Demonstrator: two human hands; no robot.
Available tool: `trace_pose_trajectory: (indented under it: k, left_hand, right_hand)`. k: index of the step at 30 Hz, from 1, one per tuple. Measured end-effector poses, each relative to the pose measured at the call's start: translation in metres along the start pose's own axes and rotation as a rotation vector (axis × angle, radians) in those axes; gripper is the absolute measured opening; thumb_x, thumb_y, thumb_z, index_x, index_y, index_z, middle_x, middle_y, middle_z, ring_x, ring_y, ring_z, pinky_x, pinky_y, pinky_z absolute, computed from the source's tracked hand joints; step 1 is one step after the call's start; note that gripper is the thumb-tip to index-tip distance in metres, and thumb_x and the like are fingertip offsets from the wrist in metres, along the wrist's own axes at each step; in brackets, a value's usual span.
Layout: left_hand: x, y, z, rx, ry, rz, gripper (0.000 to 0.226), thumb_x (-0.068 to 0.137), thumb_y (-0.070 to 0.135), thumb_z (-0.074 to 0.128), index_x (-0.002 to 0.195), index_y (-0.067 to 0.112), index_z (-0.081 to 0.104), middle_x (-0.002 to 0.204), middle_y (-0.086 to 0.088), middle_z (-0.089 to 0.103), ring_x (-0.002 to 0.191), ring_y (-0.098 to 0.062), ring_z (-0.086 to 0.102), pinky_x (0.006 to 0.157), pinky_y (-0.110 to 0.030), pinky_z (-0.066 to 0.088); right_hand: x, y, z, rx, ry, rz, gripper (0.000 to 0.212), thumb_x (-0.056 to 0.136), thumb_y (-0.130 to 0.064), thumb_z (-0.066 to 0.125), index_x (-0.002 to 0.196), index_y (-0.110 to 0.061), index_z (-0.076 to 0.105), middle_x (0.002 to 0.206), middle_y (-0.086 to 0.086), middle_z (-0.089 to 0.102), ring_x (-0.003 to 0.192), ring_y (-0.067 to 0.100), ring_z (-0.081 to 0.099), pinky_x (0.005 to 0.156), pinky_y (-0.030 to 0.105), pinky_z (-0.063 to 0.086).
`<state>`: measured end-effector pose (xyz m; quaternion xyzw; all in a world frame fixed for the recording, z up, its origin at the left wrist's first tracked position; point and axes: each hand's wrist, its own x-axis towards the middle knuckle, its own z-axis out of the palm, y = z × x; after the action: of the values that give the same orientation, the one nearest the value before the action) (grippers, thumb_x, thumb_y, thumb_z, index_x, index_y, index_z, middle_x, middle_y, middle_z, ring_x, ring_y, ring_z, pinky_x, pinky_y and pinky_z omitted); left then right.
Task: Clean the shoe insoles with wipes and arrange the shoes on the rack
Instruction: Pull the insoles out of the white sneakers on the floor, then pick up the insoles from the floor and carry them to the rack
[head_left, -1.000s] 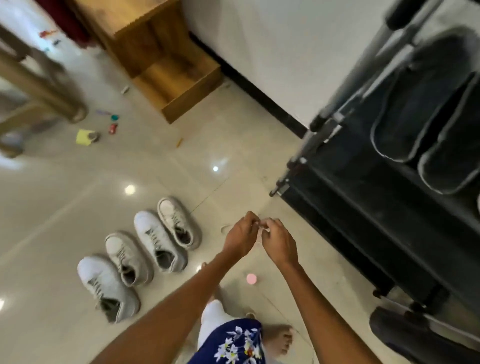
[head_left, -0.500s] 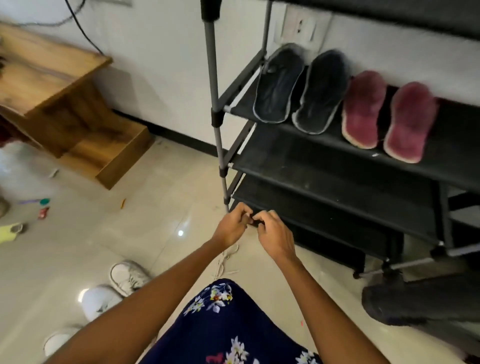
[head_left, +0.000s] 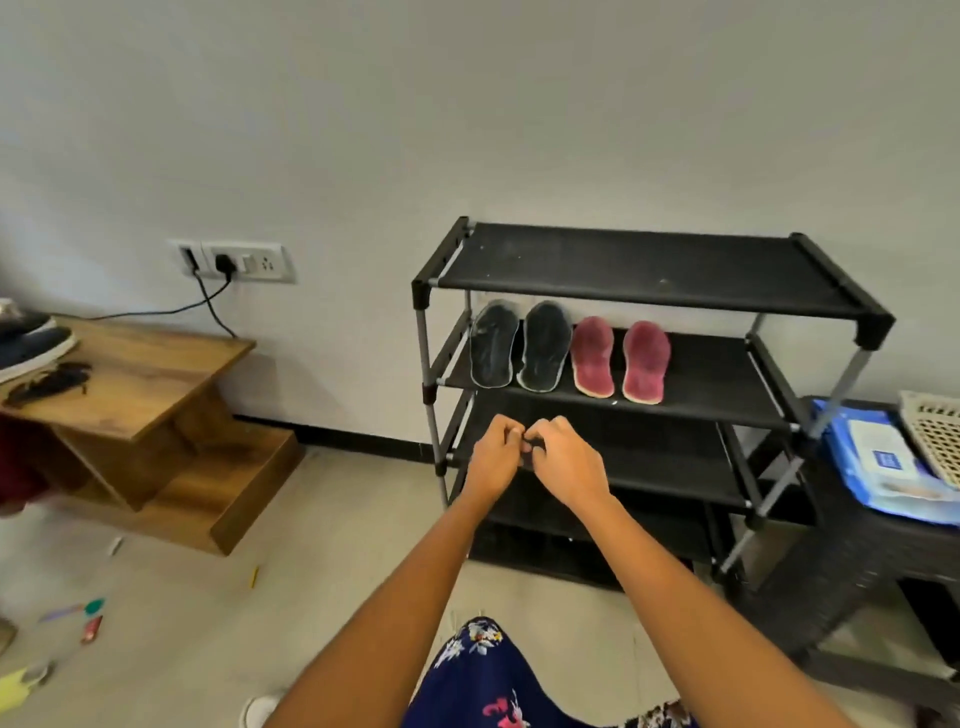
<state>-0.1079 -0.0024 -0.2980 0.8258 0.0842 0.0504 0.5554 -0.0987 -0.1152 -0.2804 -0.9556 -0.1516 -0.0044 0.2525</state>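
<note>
A black four-tier shoe rack (head_left: 649, 270) stands against the wall. On its second shelf lie two dark insoles (head_left: 493, 345) and two red insoles (head_left: 593, 356), side by side. My left hand (head_left: 493, 457) and my right hand (head_left: 566, 462) meet in front of the rack's third shelf, with fingers curled and fingertips touching each other. Whether something small sits between the fingertips is hidden. A blue pack of wipes (head_left: 878, 457) lies on a dark wicker table (head_left: 841, 561) to the right of the rack. The toe of a white shoe (head_left: 260, 709) shows at the bottom edge.
A stepped wooden shelf (head_left: 156, 374) stands at the left with a dark shoe (head_left: 31, 343) on top. A cream basket (head_left: 935, 431) sits beside the wipes. Small toys (head_left: 93, 618) litter the floor at the lower left. A cable hangs from the wall socket (head_left: 228, 262).
The view has risen from the floor and the white shoes to the whole rack. Both hands have stayed together, fingertips touching, in front of me.
</note>
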Motion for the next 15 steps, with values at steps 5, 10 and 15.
trace_pose_trajectory:
  k: [5,10,15]
  left_hand:
    - [0.037,0.021,0.002,0.077,0.046,0.054,0.01,0.099,0.018,0.039,0.102,0.018,0.049,0.095,-0.007,0.064,0.085,-0.022,0.062,0.082,-0.04,0.052]
    - [0.089,0.01,0.002,0.263,0.223,0.194,0.021,0.098,0.015,0.043,0.113,0.016,0.057,0.1,0.001,0.059,0.086,-0.012,0.058,0.075,-0.027,0.048]
    - [0.137,-0.012,-0.012,0.325,0.363,0.124,0.034,0.095,0.011,0.051,0.129,0.007,0.054,0.131,-0.01,0.049,0.121,-0.023,0.05,0.102,-0.032,0.042]
  right_hand:
    - [0.025,0.003,-0.006,-0.004,0.105,0.02,0.022,0.097,-0.023,0.041,0.109,-0.017,0.057,0.112,0.002,0.051,0.091,0.021,0.058,0.073,0.037,0.047]
    - [0.082,0.015,0.001,-0.06,0.29,0.013,0.025,0.1,-0.026,0.036,0.111,-0.012,0.055,0.107,0.006,0.056,0.091,0.022,0.059,0.069,0.033,0.046]
    - [0.133,0.027,0.01,-0.151,0.328,0.061,0.03,0.099,-0.026,0.042,0.125,-0.011,0.046,0.113,0.01,0.056,0.098,0.024,0.06,0.071,0.032,0.051]
